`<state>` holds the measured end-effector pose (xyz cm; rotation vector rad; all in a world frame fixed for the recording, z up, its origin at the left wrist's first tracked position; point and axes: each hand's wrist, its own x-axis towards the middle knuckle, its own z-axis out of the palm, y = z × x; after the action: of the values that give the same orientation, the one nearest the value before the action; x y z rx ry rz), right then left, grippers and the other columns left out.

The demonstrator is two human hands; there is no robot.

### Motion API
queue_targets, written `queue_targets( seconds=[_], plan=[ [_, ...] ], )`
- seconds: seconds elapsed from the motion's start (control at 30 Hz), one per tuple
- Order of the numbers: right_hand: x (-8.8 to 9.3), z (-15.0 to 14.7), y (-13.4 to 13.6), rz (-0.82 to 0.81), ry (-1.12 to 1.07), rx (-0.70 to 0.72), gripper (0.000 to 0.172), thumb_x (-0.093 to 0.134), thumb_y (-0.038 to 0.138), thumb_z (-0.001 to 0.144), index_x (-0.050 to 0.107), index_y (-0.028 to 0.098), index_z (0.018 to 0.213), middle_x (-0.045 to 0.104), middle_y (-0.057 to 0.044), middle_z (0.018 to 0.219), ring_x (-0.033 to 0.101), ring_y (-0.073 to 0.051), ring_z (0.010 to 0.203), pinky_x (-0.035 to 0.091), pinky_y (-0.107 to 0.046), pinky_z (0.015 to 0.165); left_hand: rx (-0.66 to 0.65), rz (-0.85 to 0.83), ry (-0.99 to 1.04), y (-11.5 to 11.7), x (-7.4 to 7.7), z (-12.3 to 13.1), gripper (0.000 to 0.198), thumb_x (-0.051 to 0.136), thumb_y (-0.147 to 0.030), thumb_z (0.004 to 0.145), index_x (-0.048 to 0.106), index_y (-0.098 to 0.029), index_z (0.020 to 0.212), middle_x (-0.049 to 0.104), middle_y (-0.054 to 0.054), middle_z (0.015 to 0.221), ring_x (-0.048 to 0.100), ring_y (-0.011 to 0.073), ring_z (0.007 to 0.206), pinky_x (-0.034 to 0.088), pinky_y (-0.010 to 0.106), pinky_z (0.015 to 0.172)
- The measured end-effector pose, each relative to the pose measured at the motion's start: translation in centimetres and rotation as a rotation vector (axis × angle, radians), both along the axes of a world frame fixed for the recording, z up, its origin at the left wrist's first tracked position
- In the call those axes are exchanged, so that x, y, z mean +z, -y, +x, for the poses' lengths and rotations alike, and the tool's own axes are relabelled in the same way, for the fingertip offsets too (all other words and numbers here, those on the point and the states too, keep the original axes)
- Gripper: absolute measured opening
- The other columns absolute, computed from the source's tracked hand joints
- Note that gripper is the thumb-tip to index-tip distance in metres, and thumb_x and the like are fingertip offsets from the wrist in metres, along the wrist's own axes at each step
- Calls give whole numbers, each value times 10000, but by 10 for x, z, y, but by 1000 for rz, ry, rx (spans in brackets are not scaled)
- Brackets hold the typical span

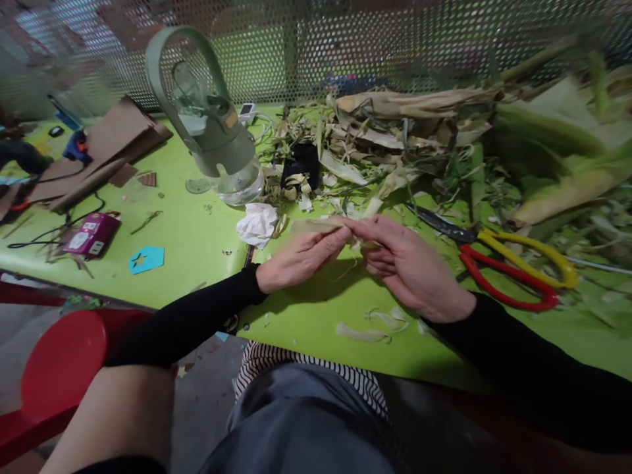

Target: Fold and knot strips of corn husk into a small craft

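My left hand and my right hand meet over the green table near its front edge. Both are closed on a pale strip of corn husk, pinched where the fingertips come together. One end of it sticks out to the left over my left fingers. A pale, rolled-looking husk piece shows just beyond my right fingers; whether it joins the strip I cannot tell. Thin husk scraps lie on the table below my hands. Scissors with one yellow and one red handle lie right of my right hand.
Dried and green corn husks are heaped at the back right, around a dark flat object. A green-lidded bottle and crumpled tissue stand left of them. Further left are cardboard, a purple box and a red stool.
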<state>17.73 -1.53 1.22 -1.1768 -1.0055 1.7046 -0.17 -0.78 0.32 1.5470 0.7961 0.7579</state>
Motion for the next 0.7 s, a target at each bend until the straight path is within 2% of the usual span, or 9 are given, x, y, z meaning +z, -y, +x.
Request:
queue_targets(
  seconds=[0.07,0.13,0.27,0.33,0.43,0.57,0.7],
  plan=[
    [0,-1,1,40,65,-80,258,732,435,854,588,223,827,235,104,610,139,-75,497,107,-246,438,86,14,40,1,-2,2,473,429,-592,1024,664,-183,986,318,-56,575,294,94,511,256,261,471],
    [-2,0,2,72,140,-68,263,684,480,893,624,225,868,256,94,615,171,-82,496,141,-250,442,148,-1,50,1,-4,3,476,423,-586,1031,674,-187,1090,315,-56,572,290,97,507,253,261,466],
    [-3,6,0,310,400,67,324,684,527,895,650,226,781,443,46,620,351,-107,537,273,-265,488,200,-92,87,-4,-8,3,484,454,-610,1012,684,-188,1060,300,-53,602,307,90,514,279,244,460],
    [-2,9,-1,454,504,82,295,699,489,890,655,226,762,535,27,661,422,-122,579,326,-271,532,238,-116,115,-6,-10,2,469,463,-605,1011,683,-192,1031,286,-55,619,308,82,518,277,230,459],
    [1,11,-2,565,587,81,262,667,457,913,666,228,786,581,20,673,455,-133,590,354,-274,559,307,-69,120,-6,-11,0,453,443,-581,1028,684,-198,1013,311,-50,630,332,79,531,278,221,470],
    [0,12,-3,625,655,121,270,621,468,943,701,231,843,645,4,717,509,-151,617,379,-285,596,222,-31,69,-6,-7,-2,403,443,-510,1044,686,-188,1050,350,-49,620,366,87,540,321,231,503],
    [-4,14,-5,690,732,145,251,574,438,974,708,235,913,654,3,718,534,-163,604,374,-295,595,118,34,2,-11,-9,-3,280,665,-406,937,676,-163,1075,569,-6,742,513,120,670,443,259,645]
  ],
)
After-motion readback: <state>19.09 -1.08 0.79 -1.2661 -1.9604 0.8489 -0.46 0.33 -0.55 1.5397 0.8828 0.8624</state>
